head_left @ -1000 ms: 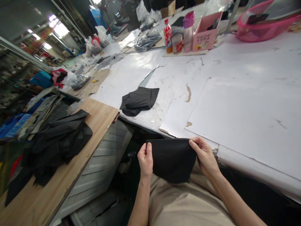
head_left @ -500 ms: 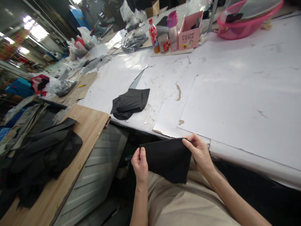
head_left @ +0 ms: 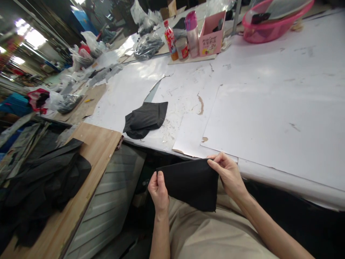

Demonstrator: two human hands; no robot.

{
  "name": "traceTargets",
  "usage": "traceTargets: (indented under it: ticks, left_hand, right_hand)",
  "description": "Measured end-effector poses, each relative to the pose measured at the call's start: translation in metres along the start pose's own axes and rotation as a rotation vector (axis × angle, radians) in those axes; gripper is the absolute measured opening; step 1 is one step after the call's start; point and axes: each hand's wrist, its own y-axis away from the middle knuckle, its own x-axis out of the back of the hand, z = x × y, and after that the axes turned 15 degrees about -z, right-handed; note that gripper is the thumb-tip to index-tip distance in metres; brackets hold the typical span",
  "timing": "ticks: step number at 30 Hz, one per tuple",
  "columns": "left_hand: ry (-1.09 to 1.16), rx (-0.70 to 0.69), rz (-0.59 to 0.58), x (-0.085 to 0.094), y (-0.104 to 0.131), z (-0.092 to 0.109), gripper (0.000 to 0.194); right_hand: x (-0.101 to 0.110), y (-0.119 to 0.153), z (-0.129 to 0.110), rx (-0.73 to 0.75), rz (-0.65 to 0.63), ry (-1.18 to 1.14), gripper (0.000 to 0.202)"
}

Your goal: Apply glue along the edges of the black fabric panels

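A piece of black fabric [head_left: 190, 184] is stretched between my two hands, above my lap and just in front of the table edge. My left hand [head_left: 159, 190] pinches its upper left corner, thumb on top. At the upper right corner, my right hand [head_left: 226, 172] grips the fabric between thumb and fingers. The fabric's top edge is fairly straight and its lower part hangs down. Beyond it, a folded black cloth piece [head_left: 147, 118] lies on the white table [head_left: 242, 118].
A wooden board [head_left: 94, 138] at the left carries a heap of black cloth [head_left: 45, 183]. Along the table's back stand a red bottle [head_left: 171, 41], a pink-lidded bottle [head_left: 192, 36], a pink box [head_left: 212, 36] and a pink basin [head_left: 265, 30]. Plastic bags lie at the far left.
The view has shifted slightly, so the table items appear a little further left. Both hands keep their hold on the fabric, which hangs almost the same.
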Motion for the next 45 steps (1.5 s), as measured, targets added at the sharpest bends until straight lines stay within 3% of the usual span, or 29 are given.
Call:
traceTargets:
  ticks: [9, 15, 17, 19, 22, 24, 26, 30, 34, 37, 45]
  left_hand:
    - [0.040, 0.030, -0.049, 0.003, 0.001, -0.005, 0.039]
    - [-0.111, 0.040, -0.216, 0.004, -0.002, -0.003, 0.036]
    - [-0.281, -0.056, -0.189, 0.002, -0.004, 0.003, 0.037]
    - [-0.460, -0.237, -0.184, -0.003, -0.004, 0.015, 0.041]
    - [-0.575, -0.486, -0.394, -0.019, -0.002, 0.036, 0.049]
    - [-0.544, -0.527, -0.574, -0.033, 0.000, 0.046, 0.050]
    - [-0.475, -0.488, -0.656, -0.045, 0.001, 0.050, 0.051]
    - [-0.294, -0.326, -0.670, -0.059, 0.004, 0.047, 0.052]
    - [-0.150, -0.188, -0.721, -0.059, 0.007, 0.049, 0.050]
    - [-0.090, -0.106, -0.723, -0.058, 0.008, 0.055, 0.044]
    - [0.043, 0.008, -0.717, -0.060, 0.009, 0.061, 0.040]
  right_hand:
    - [0.001, 0.002, -0.007, 0.033, -0.025, 0.090, 0.032]
    - [0.001, 0.004, -0.022, 0.089, -0.080, 0.223, 0.028]
    - [-0.002, 0.005, -0.028, 0.112, -0.120, 0.298, 0.027]
    - [-0.007, 0.005, -0.032, 0.133, -0.181, 0.382, 0.026]
    - [-0.015, 0.004, -0.034, 0.148, -0.299, 0.465, 0.024]
    - [-0.019, 0.002, -0.034, 0.153, -0.361, 0.486, 0.022]
    - [-0.021, 0.001, -0.033, 0.153, -0.388, 0.492, 0.020]
    - [-0.016, 0.003, -0.030, 0.131, -0.368, 0.474, 0.021]
    - [-0.008, 0.006, -0.030, 0.088, -0.332, 0.444, 0.015]
    - [-0.003, 0.008, -0.032, 0.085, -0.394, 0.467, 0.012]
    - [-0.003, 0.010, -0.032, 0.188, -0.405, 0.514, 0.008]
